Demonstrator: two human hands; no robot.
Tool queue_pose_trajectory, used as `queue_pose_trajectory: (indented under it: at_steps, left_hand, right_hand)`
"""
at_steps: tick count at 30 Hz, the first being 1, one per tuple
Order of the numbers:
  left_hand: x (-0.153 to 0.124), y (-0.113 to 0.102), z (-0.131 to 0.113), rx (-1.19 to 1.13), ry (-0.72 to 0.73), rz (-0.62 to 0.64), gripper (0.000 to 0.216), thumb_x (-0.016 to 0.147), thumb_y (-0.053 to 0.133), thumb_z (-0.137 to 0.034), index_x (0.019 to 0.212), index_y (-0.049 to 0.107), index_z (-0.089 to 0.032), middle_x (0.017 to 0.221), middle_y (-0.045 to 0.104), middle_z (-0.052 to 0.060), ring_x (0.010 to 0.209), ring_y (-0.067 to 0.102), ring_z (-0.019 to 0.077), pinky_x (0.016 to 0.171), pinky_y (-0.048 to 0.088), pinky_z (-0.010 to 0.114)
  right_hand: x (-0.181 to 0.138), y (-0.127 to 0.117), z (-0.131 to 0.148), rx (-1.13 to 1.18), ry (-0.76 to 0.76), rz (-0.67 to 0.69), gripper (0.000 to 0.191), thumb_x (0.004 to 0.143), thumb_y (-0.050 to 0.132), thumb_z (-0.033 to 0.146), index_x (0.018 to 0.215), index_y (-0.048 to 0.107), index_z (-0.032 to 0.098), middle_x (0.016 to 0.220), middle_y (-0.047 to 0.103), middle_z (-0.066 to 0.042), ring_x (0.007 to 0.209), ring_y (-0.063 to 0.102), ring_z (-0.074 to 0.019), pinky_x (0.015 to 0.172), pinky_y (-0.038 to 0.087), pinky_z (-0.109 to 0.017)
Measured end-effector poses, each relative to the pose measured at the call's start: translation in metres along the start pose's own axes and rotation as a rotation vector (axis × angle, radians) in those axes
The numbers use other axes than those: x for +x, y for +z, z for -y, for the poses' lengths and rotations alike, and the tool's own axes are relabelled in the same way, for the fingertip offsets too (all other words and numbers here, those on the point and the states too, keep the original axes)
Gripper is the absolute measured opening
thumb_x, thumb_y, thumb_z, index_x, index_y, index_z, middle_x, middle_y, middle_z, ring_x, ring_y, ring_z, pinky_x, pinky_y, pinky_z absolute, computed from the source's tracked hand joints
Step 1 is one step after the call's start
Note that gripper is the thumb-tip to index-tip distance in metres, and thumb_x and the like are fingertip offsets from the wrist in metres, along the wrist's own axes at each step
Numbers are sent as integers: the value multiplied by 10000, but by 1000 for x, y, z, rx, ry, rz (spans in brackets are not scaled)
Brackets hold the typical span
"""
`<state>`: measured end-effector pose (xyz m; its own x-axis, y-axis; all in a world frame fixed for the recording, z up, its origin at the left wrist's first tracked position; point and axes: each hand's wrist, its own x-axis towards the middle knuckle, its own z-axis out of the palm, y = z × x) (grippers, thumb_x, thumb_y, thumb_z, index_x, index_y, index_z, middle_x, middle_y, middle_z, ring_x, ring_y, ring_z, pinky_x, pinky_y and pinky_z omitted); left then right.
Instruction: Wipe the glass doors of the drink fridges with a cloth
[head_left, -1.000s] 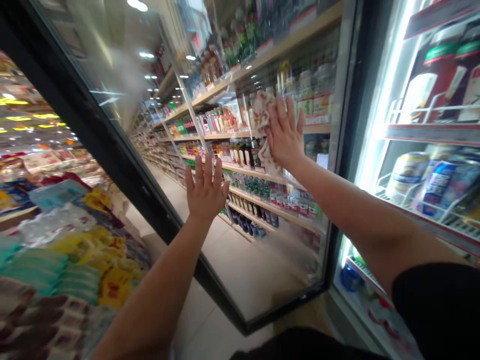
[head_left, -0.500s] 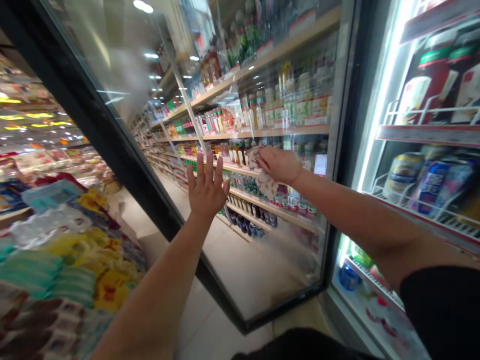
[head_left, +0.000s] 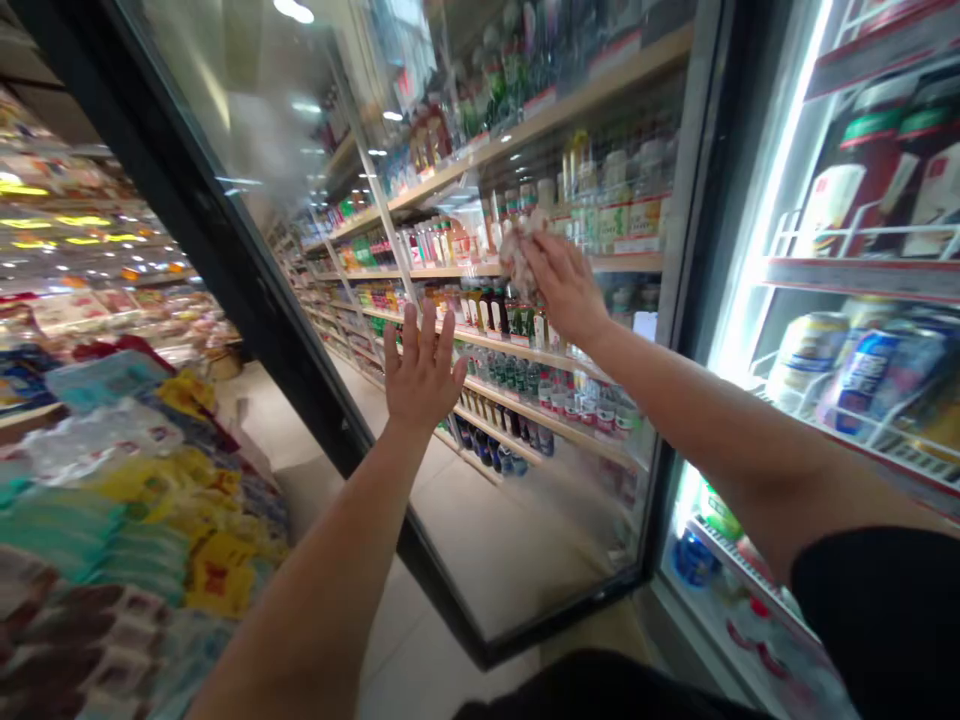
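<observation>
An open glass fridge door (head_left: pixel 525 520) with a black frame stands in front of me. My left hand (head_left: pixel 422 372) lies flat against the glass, fingers spread and pointing up. My right hand (head_left: pixel 564 285) presses a crumpled pale cloth (head_left: pixel 517 252) with a reddish pattern against the glass, higher and further right. The cloth bunches under and beyond the fingertips. Through the glass I see long shop shelves of bottles (head_left: pixel 525 380).
The lit fridge interior (head_left: pixel 862 350) on the right holds cans and bottles on wire racks. At the left, a display (head_left: pixel 127 500) of packaged goods in yellow, teal and brown wrappers. A tiled aisle floor (head_left: pixel 420 640) runs below the door.
My right hand with the cloth went down from high on the glass half a second ago and has now come back up. The left hand stayed flat in nearly the same spot.
</observation>
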<state>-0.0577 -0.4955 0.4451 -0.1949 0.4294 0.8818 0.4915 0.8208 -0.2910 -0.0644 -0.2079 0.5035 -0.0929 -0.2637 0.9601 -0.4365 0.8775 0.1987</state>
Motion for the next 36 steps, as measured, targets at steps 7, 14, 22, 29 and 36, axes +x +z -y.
queue_pose_trajectory:
  at_steps: [7, 14, 22, 29, 36]
  left_hand:
    - [0, 0, -1, 44, 18, -15, 707, 1023, 575, -362, 1658, 324, -180, 1701, 265, 171, 1617, 109, 333, 1333, 37, 601]
    - [-1, 3, 2, 75, 57, -44, 723, 1034, 564, -382, 1669, 289, -172, 1696, 287, 172, 1621, 89, 327, 1333, 43, 592]
    - [-2, 3, 2, 43, 29, -22, 725, 1032, 559, -383, 1674, 278, -195, 1699, 278, 169, 1619, 100, 335, 1321, -2, 629]
    - [-2, 3, 2, 92, 44, -32, 745, 1032, 564, -381, 1681, 247, -199, 1695, 280, 180, 1619, 103, 339, 1297, -70, 661]
    - [-1, 1, 0, 81, 37, -48, 713, 1038, 553, -386, 1674, 279, -214, 1691, 303, 169, 1616, 137, 343, 1304, -25, 663]
  right_hand:
    - [-25, 18, -3, -15, -54, 90, 580, 1066, 334, 253, 1645, 353, 235, 1674, 442, -70, 1598, 315, -242, 1300, 308, -536]
    - [-35, 26, 2, 16, -25, 91, 545, 1054, 325, 176, 1569, 495, 226, 1674, 447, -41, 1630, 223, -248, 1330, 265, -523]
    - [-18, 19, -14, 21, -31, 64, 533, 1101, 298, 239, 1623, 406, 260, 1684, 429, -16, 1624, 243, -245, 1329, 263, -546]
    - [-61, 25, 16, 111, -170, 156, 642, 1064, 472, 400, 1673, 300, 292, 1691, 416, -43, 1616, 266, -272, 1322, 276, -542]
    - [-27, 14, -12, -7, 49, 50, 574, 1091, 335, 224, 1653, 339, 336, 1679, 436, -13, 1617, 266, -239, 1324, 240, -578]
